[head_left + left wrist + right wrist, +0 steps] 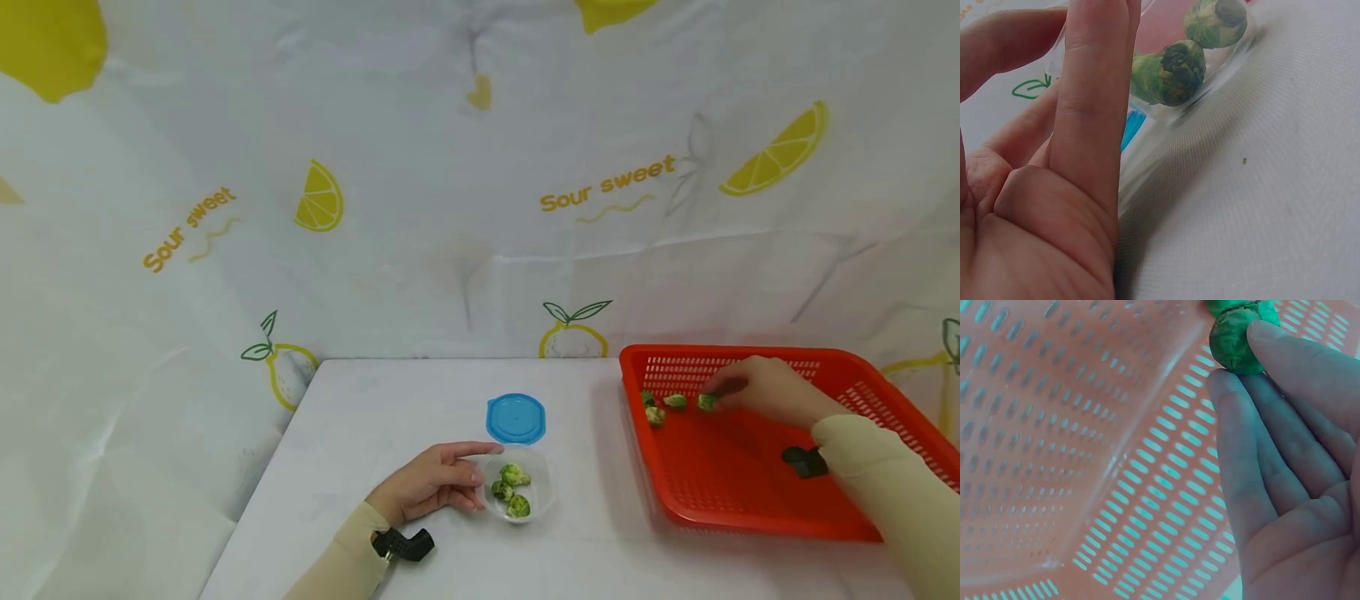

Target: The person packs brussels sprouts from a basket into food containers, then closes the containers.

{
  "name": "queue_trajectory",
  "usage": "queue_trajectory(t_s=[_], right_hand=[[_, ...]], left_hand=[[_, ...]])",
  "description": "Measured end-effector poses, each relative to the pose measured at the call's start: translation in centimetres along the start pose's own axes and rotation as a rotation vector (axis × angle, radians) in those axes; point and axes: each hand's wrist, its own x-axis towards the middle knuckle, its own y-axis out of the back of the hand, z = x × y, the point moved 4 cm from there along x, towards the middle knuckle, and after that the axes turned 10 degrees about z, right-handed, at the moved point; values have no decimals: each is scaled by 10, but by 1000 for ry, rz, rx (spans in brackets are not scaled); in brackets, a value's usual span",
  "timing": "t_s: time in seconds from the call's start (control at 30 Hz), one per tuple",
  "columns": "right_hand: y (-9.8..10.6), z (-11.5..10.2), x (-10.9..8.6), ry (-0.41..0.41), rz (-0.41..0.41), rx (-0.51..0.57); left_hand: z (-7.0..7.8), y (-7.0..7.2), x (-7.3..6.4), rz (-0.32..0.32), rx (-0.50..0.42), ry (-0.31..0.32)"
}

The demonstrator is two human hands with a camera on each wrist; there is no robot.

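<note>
My left hand rests on the table beside a small clear plastic container, its fairly straight fingers touching the left rim. Three Brussels sprouts lie inside the container; two of them show through its wall in the left wrist view. Over in the red basket, my right hand pinches a Brussels sprout between thumb and fingertips. Several more sprouts sit along the basket's left side.
A blue round lid lies flat on the white table, just behind the container. The basket has slotted, raised walls. Behind the table hangs a white cloth printed with lemons.
</note>
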Motion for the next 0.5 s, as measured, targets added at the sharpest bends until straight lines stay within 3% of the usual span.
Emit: queue_trajectory(t_s=[0.5], right_hand=[[26,-30,-37,-13,35,9]], left_hand=[[0,-1,-2,7,-16,1]])
